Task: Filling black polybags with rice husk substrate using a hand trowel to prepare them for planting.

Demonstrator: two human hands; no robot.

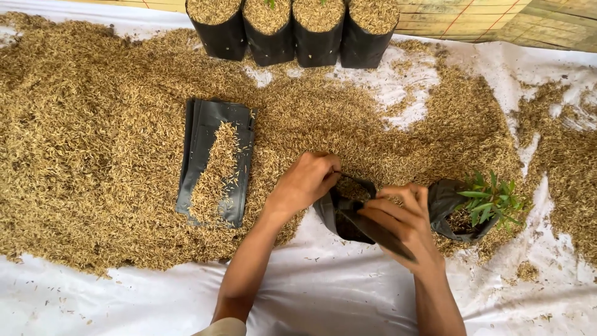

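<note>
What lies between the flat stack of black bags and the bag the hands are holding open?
In the head view, only loose rice husk separates the flat stack from the open bag; the left hand reaches across it.

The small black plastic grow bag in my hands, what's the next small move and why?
Probably scoop husk in: the left hand and right hand hold the small black plastic grow bag open, seemingly part filled, beside the loose golden rice husk pile.

Between the hands, a black plastic nursery bag (348,221); beyond them golden-brown rice husks (93,124) over a white plastic sheet (323,292); green seedling leaves (491,198) beside the right hand (404,221)
</note>
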